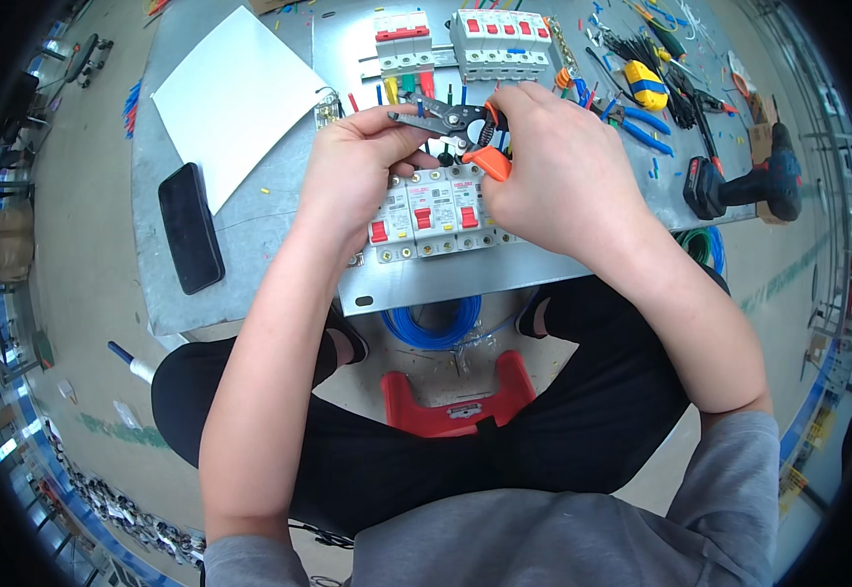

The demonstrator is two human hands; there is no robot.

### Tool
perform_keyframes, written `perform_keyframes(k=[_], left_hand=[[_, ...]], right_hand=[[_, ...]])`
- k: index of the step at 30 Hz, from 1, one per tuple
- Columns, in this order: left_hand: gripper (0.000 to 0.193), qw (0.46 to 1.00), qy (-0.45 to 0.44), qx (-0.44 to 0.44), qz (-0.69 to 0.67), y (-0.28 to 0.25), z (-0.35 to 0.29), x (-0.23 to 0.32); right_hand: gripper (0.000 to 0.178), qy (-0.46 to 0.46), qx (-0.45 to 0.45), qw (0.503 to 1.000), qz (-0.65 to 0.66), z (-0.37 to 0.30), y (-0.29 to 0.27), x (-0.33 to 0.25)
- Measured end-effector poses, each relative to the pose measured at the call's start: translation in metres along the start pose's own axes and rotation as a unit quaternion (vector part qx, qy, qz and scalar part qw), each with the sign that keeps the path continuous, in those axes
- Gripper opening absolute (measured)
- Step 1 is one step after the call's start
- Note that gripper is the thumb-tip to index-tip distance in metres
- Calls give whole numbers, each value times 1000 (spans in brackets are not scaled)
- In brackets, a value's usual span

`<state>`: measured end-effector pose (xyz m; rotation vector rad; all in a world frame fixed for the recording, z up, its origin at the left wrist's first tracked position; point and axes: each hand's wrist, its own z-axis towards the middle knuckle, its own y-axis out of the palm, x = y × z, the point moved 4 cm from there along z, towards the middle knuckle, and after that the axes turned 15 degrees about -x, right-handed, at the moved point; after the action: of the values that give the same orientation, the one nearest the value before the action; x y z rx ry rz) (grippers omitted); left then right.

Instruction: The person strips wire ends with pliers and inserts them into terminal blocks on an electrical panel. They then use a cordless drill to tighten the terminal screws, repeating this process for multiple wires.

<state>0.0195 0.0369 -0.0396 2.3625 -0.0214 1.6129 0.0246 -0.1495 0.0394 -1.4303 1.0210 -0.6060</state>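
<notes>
My right hand [568,161] is closed around the orange handles of a wire stripper [457,115], whose dark jaws point left. Close to the jaw tips, my left hand [347,166] is closed in a pinch; whatever lies between its fingers is hidden. Just below both hands sits a row of white circuit breakers [424,217] with red switches, mounted on a metal plate [387,290]. Behind the tool, short coloured wires stick up, partly covered by my hands. Farther back stand a smaller breaker [403,44] and a wider breaker row [501,44].
Left on the table lie a white sheet [240,98] and a black phone [191,230]. To the right are blue-handled pliers [646,129], a yellow-and-blue object [646,86] and a cordless drill [773,181]. Below are a blue wire coil [434,331] and a red stool [460,413].
</notes>
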Motion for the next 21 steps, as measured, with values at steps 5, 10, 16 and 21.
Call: perform_keyframes(k=[5,10,16,21], left_hand=[[22,1000,2,-7,6,2,-2,2],[22,1000,8,-8,3,1,0,1],[21,1000,5,4,9,3,-1,2],[17,1000,7,-3,29,3,-2,4]], right_hand=[[37,-7,-3,1000,6,1,0,1],[38,-8,-4,1000,10,1,0,3],[39,0,-22,999,43,2,1,7],[38,16,-75,992,100,8,0,12]])
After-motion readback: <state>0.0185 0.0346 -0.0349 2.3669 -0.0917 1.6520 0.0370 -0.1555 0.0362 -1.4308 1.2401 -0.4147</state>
